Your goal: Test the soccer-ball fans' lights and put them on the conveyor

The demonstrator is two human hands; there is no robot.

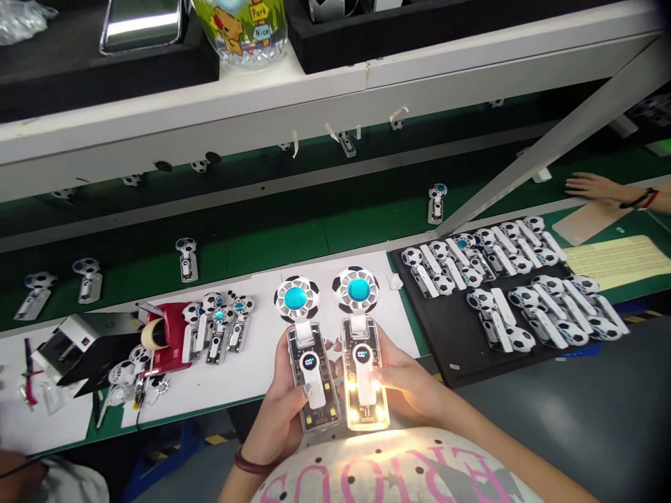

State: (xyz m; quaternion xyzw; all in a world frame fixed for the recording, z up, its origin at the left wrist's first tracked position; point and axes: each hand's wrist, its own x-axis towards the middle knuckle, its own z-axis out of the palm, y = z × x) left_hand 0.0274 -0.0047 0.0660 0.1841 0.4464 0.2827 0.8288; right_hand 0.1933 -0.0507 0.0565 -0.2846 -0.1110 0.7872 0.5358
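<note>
Green conveyor belt (293, 241) runs across the bench under a white shelf (325, 91); single fan units are spaced along it. Black tray (461, 349) at the bench's right end carries two rows of folded football-pattern fans (545, 307). White mat (251, 363) sits at the bench's front edge, centre; small pile of fans (223, 321) and a red box (175, 339) near its left edge. Another person's hand (592, 186) lies flat at the far right edge.

Over the mat's front edge, two handheld fans side by side, just touching, upright. Each: round black-and-white football head with teal hub, white hinge neck, clear plastic body, small display reading 100, white slider button. Left fan (309, 353): LEDs off. Right fan (361, 349): lower body glows warm yellow.

Left hand (280, 412) wraps its fan from the left, fingers curled around the body, thumb pressed on the slider. Right hand (409, 384) grips its fan from the right, fingers curled behind, thumb on the lit front.
</note>
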